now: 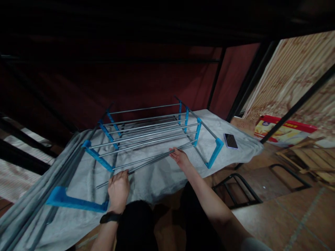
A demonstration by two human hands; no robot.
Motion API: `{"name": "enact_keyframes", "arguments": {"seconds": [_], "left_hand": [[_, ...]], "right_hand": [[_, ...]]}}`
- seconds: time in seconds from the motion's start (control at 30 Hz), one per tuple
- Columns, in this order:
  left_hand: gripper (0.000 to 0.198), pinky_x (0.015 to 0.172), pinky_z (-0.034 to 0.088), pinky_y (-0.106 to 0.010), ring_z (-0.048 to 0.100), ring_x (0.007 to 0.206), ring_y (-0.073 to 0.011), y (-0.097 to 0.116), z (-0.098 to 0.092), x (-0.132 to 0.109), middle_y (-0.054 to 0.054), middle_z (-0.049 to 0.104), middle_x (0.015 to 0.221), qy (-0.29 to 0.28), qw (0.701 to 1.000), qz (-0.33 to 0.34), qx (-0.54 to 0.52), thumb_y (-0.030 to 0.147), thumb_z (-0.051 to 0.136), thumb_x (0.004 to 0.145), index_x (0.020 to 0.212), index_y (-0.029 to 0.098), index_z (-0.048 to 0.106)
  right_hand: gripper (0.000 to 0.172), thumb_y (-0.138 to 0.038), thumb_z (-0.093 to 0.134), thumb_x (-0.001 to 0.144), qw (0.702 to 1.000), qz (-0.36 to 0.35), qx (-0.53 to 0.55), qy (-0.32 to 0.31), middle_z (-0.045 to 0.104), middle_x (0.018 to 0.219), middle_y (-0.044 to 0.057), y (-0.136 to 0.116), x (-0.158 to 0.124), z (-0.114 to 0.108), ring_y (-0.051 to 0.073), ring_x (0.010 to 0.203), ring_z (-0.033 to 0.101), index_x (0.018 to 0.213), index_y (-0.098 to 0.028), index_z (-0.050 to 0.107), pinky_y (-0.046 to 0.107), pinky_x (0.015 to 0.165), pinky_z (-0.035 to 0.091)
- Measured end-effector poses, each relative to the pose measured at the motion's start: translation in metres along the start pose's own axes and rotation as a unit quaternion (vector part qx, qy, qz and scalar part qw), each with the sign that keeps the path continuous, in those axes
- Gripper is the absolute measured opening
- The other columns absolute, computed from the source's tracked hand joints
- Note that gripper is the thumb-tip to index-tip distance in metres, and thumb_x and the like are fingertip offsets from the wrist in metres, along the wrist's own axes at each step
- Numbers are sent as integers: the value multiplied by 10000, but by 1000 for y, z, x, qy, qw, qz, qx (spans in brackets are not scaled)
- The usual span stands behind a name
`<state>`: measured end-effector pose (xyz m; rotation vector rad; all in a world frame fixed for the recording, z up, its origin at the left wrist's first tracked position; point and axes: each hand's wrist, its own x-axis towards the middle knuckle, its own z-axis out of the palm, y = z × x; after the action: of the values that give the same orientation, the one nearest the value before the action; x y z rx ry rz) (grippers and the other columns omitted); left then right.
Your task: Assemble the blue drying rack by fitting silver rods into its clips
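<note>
A rack (pixel 151 134) of thin metal rods with blue plastic side pieces stands on a grey cloth-covered surface in front of me. A few loose metal rods (pixel 150 162) slant across its near side, one end poking out past my left hand and the other reaching the rack's right side. My left hand (pixel 119 190), with a dark band on the wrist, is closed around these rods near their left end. Farther right, my right hand (pixel 180 158) has its fingertips closed on the same rods. A blue corner piece (pixel 78 202) lies left of my left hand.
A phone (pixel 231 141) lies on the grey cloth (pixel 159 177) right of the rack. Dark metal posts (pixel 217 80) frame the space. On the floor at right are a red and yellow box (pixel 284 130), a wooden slatted item (pixel 311 158) and a black metal frame (pixel 237 190).
</note>
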<state>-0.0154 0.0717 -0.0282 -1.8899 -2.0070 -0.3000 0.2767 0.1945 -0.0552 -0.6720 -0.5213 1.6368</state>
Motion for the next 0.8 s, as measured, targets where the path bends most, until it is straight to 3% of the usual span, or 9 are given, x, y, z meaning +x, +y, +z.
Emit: {"name": "enact_keyframes", "arguments": {"seconds": [0.27, 0.6, 0.8], "left_hand": [[399, 905, 362, -370, 580, 971, -252, 4, 10, 22, -109, 673, 1008, -13, 1000, 20, 20, 158, 281, 950, 1189, 123, 598], [412, 908, 350, -367, 570, 963, -246, 4, 18, 38, -105, 664, 995, -11, 1000, 27, 3, 151, 279, 943, 1196, 125, 602], [409, 901, 361, -372, 567, 970, -249, 2, 19, 45, -111, 665, 1020, -10, 1000, 24, -4, 142, 321, 916, 1212, 135, 602]], "right_hand": [[44, -217, 602, 853, 1000, 23, 6, -6, 737, 912, 42, 1, 31, -11, 141, 805, 675, 865, -192, 636, 311, 828, 551], [28, -212, 644, 827, 1000, 29, 11, 0, 732, 906, 44, -3, 35, -12, 150, 811, 671, 837, -185, 641, 347, 887, 527], [38, -214, 654, 812, 1000, 22, 9, 6, 735, 895, 41, -4, 34, -9, 146, 786, 668, 832, -188, 636, 325, 840, 550]]}}
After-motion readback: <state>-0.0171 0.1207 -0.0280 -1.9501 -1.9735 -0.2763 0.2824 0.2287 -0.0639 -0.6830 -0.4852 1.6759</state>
